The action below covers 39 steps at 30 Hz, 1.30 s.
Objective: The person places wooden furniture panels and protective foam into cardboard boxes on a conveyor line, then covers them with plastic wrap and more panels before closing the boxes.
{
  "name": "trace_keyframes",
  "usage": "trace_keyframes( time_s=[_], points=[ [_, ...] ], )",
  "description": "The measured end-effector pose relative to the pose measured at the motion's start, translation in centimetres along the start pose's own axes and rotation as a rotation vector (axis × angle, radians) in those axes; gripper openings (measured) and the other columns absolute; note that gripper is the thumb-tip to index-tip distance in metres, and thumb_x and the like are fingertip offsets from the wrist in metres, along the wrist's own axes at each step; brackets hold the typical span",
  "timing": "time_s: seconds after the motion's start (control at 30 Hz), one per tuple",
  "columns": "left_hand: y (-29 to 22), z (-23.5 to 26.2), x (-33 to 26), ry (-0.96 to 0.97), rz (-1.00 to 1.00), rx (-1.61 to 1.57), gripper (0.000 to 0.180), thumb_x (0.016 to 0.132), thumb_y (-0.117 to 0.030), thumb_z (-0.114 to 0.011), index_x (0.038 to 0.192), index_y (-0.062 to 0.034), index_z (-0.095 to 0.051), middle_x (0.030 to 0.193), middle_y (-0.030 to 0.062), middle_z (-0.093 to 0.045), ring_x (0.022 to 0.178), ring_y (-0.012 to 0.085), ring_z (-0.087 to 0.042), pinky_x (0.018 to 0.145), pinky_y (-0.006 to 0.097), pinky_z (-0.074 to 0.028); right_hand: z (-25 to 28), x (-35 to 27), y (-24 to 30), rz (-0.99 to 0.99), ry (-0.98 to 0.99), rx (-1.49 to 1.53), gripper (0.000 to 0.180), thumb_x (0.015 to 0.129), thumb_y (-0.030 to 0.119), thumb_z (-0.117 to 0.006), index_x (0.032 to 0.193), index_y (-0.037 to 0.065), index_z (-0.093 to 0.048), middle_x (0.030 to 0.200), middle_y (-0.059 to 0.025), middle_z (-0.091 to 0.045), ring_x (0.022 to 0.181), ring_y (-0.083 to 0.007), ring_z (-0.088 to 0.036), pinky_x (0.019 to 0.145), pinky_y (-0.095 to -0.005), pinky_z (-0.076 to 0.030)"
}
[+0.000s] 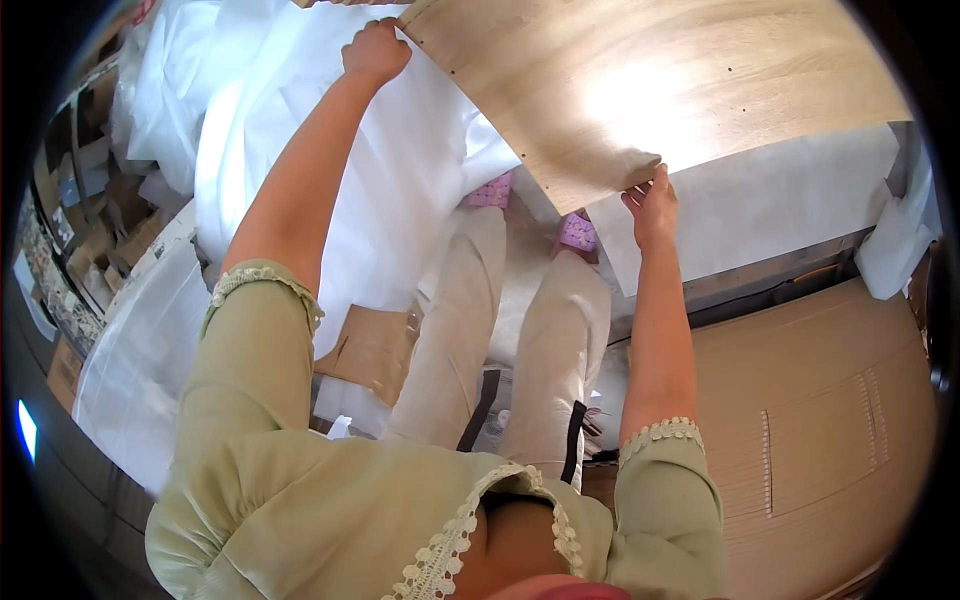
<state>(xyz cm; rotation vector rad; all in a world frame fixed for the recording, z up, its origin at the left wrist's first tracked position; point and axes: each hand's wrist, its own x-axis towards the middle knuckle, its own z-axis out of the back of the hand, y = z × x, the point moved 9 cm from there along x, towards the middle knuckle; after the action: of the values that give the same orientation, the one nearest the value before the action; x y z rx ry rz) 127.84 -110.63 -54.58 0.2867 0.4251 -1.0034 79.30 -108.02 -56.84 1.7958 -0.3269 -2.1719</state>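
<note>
A large light wood-grain panel [560, 85] with small drilled holes near its edges slants across the upper right, shining where light strikes it. My left hand [376, 52] grips its far left corner, fingers closed round the edge. Lower down, my right hand [652, 207] holds the near edge, the thumb and fingertips at the rim and part of the fingers under the board. Beneath the panel lies a white foam sheet [760, 210] over a stack. White foam wrapping [330, 190] hangs in folds below my left arm.
A flat brown cardboard sheet [810, 430] covers the right side. Clear plastic wrap [145, 370] and cardboard scraps [110, 235] pile up at the left. A torn piece of cardboard [370, 350] lies on the floor by my legs. Foam [895, 245] bunches at the far right.
</note>
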Motion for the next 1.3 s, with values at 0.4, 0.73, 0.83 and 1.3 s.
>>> trace_keyframes(
  time_s=[0.4,0.73,0.83,1.3],
  points=[
    [-3.3,-1.8,-6.7,0.152,-0.045,-0.198,0.033,0.073,-0.027,-0.053,0.099,-0.0101,-0.065,0.092,0.0118,-0.063,0.086,0.0292,-0.060,0.076,0.037,-0.048,3.9,-0.1,-5.8,-0.024,-0.059,-0.141,0.056,0.092,0.044,-0.039,0.124,-0.003,-0.040,0.117,-0.0159,-0.049,0.104,-0.0276,-0.051,0.085,-0.0390,-0.046],
    [-4.5,-1.7,-9.2,0.224,-0.081,-0.208,0.039,0.073,-0.030,-0.052,0.101,-0.0071,-0.064,0.082,0.0123,-0.064,0.082,0.0294,-0.061,0.074,0.037,-0.049,6.7,-0.6,-7.6,-0.002,0.076,0.209,0.046,0.090,0.030,-0.050,0.113,-0.009,-0.045,0.108,-0.0204,-0.053,0.098,-0.0277,-0.055,0.083,-0.0388,-0.048],
    [-4.8,-2.7,-10.2,0.241,-0.102,-0.186,0.039,0.074,-0.033,-0.053,0.101,-0.0065,-0.065,0.086,0.0133,-0.065,0.084,0.0311,-0.061,0.077,0.036,-0.048,8.3,-0.8,-8.9,0.017,-0.039,0.100,0.042,0.090,0.029,-0.051,0.109,-0.008,-0.049,0.105,-0.0170,-0.055,0.095,-0.0243,-0.056,0.081,-0.0363,-0.050],
    [-4.0,-3.7,-5.6,0.314,0.002,-0.441,0.048,0.080,-0.050,-0.051,0.094,-0.0074,-0.068,0.078,0.0098,-0.066,0.076,0.0228,-0.062,0.071,0.031,-0.048,5.2,-2.1,-8.5,0.002,-0.167,0.006,0.046,0.088,0.029,-0.053,0.116,-0.008,-0.050,0.112,-0.0155,-0.053,0.098,-0.0223,-0.054,0.084,-0.0318,-0.047]
  ],
)
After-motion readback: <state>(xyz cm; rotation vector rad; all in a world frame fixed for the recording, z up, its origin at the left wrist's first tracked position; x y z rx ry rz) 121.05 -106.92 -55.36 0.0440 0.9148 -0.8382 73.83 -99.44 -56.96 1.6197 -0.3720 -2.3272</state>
